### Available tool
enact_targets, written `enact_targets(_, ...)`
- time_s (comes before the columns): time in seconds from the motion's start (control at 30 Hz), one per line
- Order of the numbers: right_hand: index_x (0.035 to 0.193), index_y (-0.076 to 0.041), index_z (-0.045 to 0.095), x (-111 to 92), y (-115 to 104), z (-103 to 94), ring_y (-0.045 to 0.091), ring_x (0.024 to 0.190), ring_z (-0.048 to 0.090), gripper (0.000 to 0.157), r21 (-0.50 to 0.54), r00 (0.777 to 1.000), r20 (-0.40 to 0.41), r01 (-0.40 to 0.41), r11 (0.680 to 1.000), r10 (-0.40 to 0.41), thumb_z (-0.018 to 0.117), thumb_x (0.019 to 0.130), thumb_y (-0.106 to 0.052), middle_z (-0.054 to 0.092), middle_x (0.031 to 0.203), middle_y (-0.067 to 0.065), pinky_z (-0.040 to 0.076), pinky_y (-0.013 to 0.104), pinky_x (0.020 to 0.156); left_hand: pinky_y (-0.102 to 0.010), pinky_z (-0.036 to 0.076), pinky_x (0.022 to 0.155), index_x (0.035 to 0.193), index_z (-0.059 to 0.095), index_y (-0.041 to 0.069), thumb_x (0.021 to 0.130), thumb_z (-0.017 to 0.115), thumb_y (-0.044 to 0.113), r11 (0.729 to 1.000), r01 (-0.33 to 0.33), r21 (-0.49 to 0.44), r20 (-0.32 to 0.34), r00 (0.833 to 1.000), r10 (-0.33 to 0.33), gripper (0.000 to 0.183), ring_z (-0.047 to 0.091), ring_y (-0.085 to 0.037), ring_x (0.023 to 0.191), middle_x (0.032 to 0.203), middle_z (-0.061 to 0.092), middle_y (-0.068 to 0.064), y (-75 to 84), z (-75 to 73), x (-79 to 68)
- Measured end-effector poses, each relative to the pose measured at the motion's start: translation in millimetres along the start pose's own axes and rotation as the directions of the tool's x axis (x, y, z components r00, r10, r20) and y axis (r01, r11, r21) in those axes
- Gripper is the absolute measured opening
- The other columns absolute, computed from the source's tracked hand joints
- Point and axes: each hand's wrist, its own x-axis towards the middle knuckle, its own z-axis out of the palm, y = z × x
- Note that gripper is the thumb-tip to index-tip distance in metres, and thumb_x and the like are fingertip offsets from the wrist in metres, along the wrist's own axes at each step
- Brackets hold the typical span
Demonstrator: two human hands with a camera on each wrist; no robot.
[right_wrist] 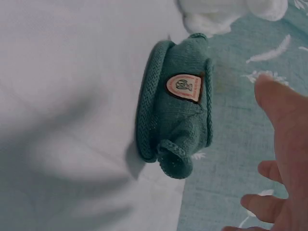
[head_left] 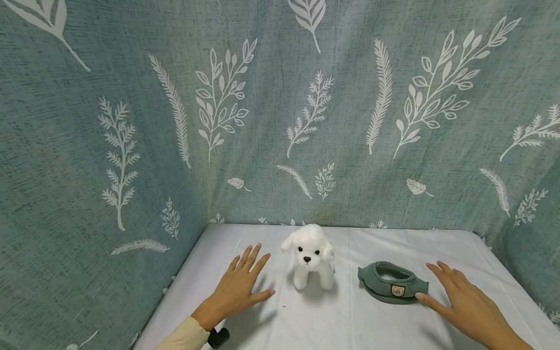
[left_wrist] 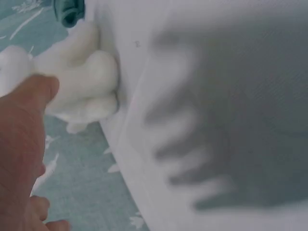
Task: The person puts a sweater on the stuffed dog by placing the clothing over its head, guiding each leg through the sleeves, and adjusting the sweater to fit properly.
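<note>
A white plush dog (head_left: 308, 257) with black eyes and nose stands upright on the white-covered table, facing the head camera. To its right lies a small green knitted sweater (head_left: 389, 290) with short sleeves, a rolled neck opening and a shield-shaped patch (right_wrist: 184, 87). My left hand (head_left: 239, 284) hovers left of the dog, fingers spread, holding nothing. On the other side, my right hand (head_left: 465, 304) is held beside the sweater with extended fingers; its thumb tip overlaps the sweater's edge in the head view, while a gap shows between them in the right wrist view.
The white table cover (head_left: 315, 323) carries soft shadows of both hands. A blue-green curtain (head_left: 271, 112) with white leaf prints hangs behind and along both sides. A black device (head_left: 218, 337) sits under the left wrist, by the cream sleeve (head_left: 185, 335).
</note>
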Motion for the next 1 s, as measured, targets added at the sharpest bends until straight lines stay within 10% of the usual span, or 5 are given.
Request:
enact_targets(0.3, 0.14, -0.003, 0.058, -0.5, -2.1, -1.2, 0.02, 0.078, 0.066, 0.066, 0.067, 0.999, 0.025, -0.047, 0.997, 0.045, 0.061, 0.099, -0.056, 0.073, 0.111, 0.011, 0.05, 0.041, 0.056, -0.046, 0.057, 0.08, 0.129, 0.064, 0.011, 0.099, 0.069, 0.04, 0.995, -0.016, -0.098, -0.057, 0.998, 0.011, 0.042, 0.067, -0.029, 0.108, 0.129, 0.066, -0.012, 7.1, 3.4, 1.4)
enact_targets(0.6, 0.134, -0.007, 0.062, -0.5, -1.2, 7.7, 0.012, 0.072, 0.063, 0.051, 0.167, 0.989, 0.134, -0.087, 0.982, 0.065, 0.063, 0.102, -0.046, 0.074, 0.1, 0.001, 0.052, 0.039, 0.061, -0.03, 0.051, 0.064, 0.117, 0.07, 0.01, 0.101, 0.068, 0.037, 0.908, 0.074, -0.413, 0.087, 0.995, -0.042, 0.032, 0.065, -0.016, 0.08, 0.106, 0.071, -0.002, 15.4, 9.0, 6.3)
enact_targets(1.0, 0.134, -0.004, 0.06, -1.0, 0.1, 15.7, 0.009, 0.068, 0.062, 0.047, 0.32, 0.991, 0.126, -0.087, 0.944, 0.049, 0.064, 0.103, -0.039, 0.072, 0.097, 0.0, 0.049, 0.03, 0.06, -0.024, 0.048, 0.06, 0.116, 0.071, 0.013, 0.101, 0.068, 0.034, 0.879, 0.049, -0.475, 0.118, 0.993, 0.008, 0.026, 0.054, 0.002, 0.065, 0.101, 0.072, 0.002, 35.3, 17.2, 20.3)
